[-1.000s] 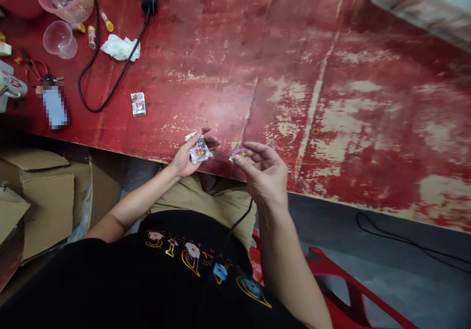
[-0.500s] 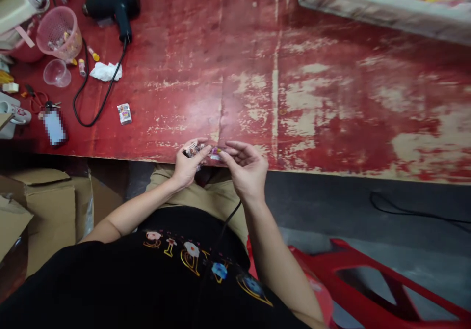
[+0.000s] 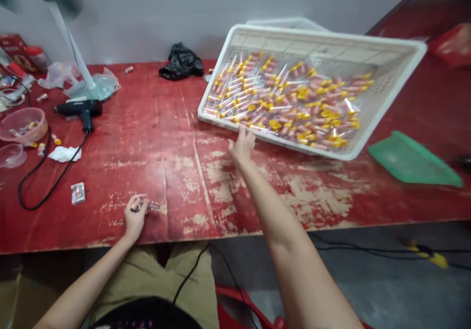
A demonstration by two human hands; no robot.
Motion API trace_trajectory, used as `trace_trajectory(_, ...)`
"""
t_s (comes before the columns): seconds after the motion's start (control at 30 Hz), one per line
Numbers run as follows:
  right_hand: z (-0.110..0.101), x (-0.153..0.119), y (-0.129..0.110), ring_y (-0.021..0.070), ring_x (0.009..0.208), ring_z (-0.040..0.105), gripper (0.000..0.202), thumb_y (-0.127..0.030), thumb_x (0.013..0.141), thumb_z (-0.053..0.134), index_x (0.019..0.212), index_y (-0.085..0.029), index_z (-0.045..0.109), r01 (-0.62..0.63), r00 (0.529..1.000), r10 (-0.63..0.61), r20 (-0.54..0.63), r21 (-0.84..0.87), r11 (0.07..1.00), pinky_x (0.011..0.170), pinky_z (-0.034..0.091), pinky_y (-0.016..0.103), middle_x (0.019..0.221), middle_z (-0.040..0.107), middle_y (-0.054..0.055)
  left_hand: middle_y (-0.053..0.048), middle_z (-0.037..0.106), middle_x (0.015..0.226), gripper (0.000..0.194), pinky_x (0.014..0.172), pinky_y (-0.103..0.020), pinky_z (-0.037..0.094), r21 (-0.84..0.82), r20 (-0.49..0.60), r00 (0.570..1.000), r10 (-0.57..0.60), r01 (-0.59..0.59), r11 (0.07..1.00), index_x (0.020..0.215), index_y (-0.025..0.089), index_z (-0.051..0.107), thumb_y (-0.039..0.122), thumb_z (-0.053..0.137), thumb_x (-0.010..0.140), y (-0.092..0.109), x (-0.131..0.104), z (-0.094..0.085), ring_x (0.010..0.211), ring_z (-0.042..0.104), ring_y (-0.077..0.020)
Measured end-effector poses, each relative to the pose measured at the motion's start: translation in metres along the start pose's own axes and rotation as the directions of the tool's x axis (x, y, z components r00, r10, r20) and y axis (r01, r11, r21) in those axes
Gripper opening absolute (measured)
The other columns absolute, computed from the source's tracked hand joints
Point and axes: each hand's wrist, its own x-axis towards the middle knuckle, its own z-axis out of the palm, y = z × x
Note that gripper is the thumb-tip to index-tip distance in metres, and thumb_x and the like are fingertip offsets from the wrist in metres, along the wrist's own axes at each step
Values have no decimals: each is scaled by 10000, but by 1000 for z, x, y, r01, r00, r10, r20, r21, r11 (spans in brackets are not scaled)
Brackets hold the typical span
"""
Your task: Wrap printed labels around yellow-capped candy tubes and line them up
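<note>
My left hand (image 3: 135, 214) rests near the front edge of the red table (image 3: 121, 147), closed around a small bundle of printed wrappers (image 3: 138, 205), whose details are blurred. A small tube with a purple label (image 3: 154, 205) sticks out to its right. My right hand (image 3: 243, 145) reaches forward to the near rim of a large white basket (image 3: 305, 148), its fingertips at the rim and thumb apart. Many pink tubes with yellow caps (image 3: 272, 98) lie inside the tilted basket. Whether the right fingers grip the rim is unclear.
A black heat gun (image 3: 83, 110) with a looping cord, a pink basket (image 3: 24, 125), a crumpled tissue (image 3: 64, 154) and a small packet (image 3: 78, 193) are on the left. A black bag (image 3: 181, 63) lies behind; a green tray (image 3: 414, 159) is at right.
The view has lifted and turned right, showing the whole white basket. My right hand has left the left hand and reached forward to the basket's rim. The left hand still holds the wrappers.
</note>
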Motion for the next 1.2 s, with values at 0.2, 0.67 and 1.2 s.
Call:
trace_trajectory(0.2,37,102,49,173,982,547,72,-146,873,678,926,-108,646,114,984,-87,152,-179,977,952,385,394,993,636,97,14,685,724,302,633,-262,518,92,-14,999,-40,41,995,934,223,655,411,780,734,-8,-4,-4,631,634,-154)
trace_trajectory(0.67,41,69,47,258,913,467,287,-103,983,349,1010,-77,634,382,921,-291,258,-466,798,829,276,386,1037,609,193,-18,703,770,360,682,-215,547,150,-11,999,33,-32,988,926,165,663,441,786,731,-11,-3,-4,679,682,-139)
trace_trajectory(1.2,12,40,8,256,946,501,234,-78,911,457,1102,-71,592,388,902,-211,376,-496,777,779,281,348,1075,609,188,-8,686,769,353,683,-225,522,125,35,995,90,-94,988,955,172,652,441,770,760,-22,1,-8,689,655,-141)
